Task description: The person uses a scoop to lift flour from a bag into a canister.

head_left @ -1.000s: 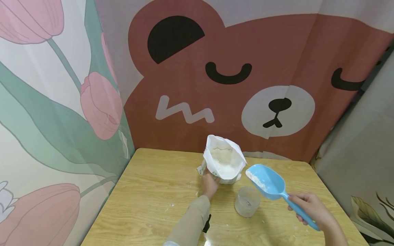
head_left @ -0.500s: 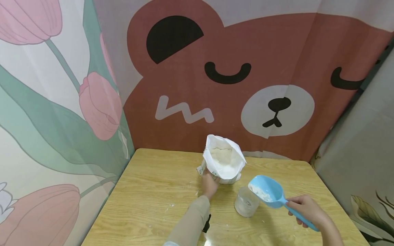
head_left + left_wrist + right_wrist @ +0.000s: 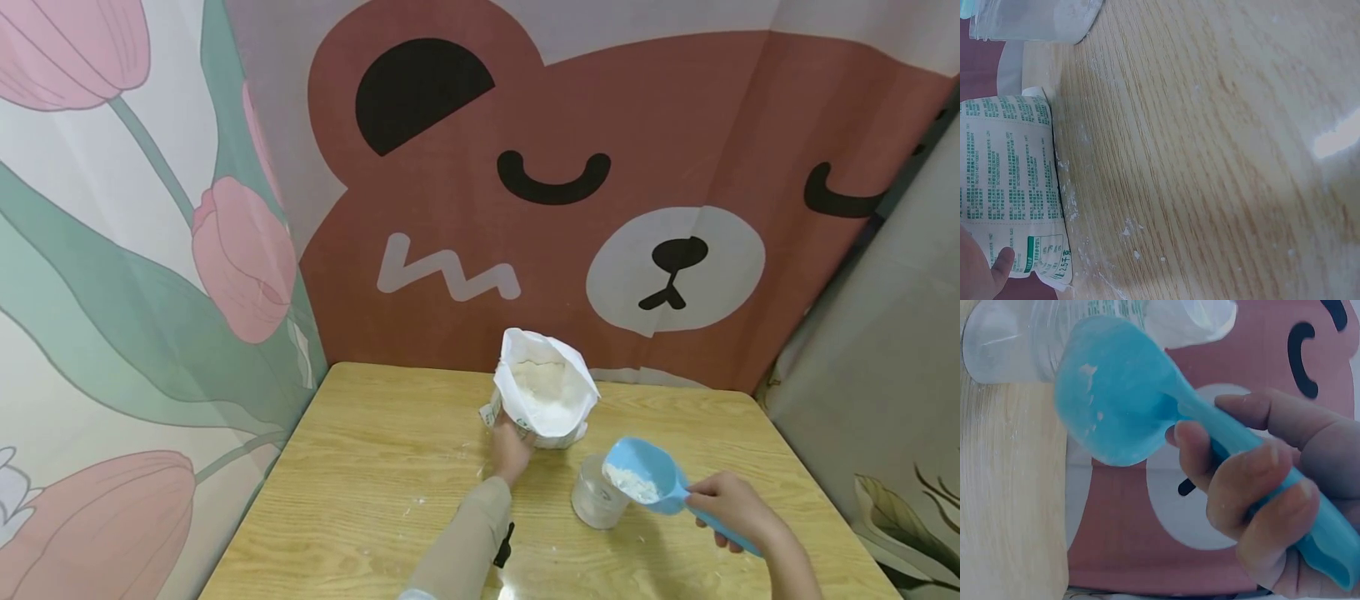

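Observation:
My right hand (image 3: 735, 508) grips the handle of a light blue scoop (image 3: 666, 471), which carries a heap of white flour (image 3: 632, 483). The scoop's lip overlaps the rim of a clear plastic jar (image 3: 595, 500) in the head view. From the right wrist, the underside of the scoop (image 3: 1116, 394) shows, with fingers curled round its handle. My left hand (image 3: 512, 450) holds the near left side of an open white paper bag (image 3: 558, 427) of flour. Its thumb (image 3: 1002, 262) lies on the green-printed bag (image 3: 1007, 169); the other fingers are hidden.
The wooden table (image 3: 375, 467) has specks of flour scattered on it. Behind its far edge hangs a curtain with a brown bear (image 3: 450, 333); a tulip-print curtain (image 3: 150, 333) borders the left side. A grey curtain (image 3: 862, 375) hangs at the right.
The scoop has moved down and slightly left until its lip overlaps the jar's rim, and the flour in it has shifted toward the lip. My left hand and the bag have stayed put.

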Tool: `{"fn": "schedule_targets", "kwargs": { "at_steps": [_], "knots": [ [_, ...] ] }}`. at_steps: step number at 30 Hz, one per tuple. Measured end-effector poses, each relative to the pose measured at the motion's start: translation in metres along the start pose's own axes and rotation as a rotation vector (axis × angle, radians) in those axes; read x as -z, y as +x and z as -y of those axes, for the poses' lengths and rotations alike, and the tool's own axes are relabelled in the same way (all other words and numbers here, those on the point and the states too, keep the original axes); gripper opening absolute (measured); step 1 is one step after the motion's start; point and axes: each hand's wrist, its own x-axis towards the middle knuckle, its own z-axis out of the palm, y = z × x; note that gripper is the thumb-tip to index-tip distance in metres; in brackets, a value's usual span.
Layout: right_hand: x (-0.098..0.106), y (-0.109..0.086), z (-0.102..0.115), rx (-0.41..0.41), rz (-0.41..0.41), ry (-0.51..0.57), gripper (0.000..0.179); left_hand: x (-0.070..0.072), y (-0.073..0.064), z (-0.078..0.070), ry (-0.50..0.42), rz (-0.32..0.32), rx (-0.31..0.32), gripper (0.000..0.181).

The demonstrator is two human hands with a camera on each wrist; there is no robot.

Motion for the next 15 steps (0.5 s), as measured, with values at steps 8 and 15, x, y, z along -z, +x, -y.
{"fn": "schedule_targets", "kwargs": {
  "at_steps": [8,15],
  "knots": [
    [-0.01,0.0,0.021,-0.032,-0.073,-0.125,0.023,0.0,0.0,0.001,-0.015,0.008,0.017,0.06],
    [-0.014,0.006,0.042,-0.041,-0.081,-0.236,0.042,-0.001,0.001,0.001,0.003,0.013,0.024,0.061]
  ]
}}
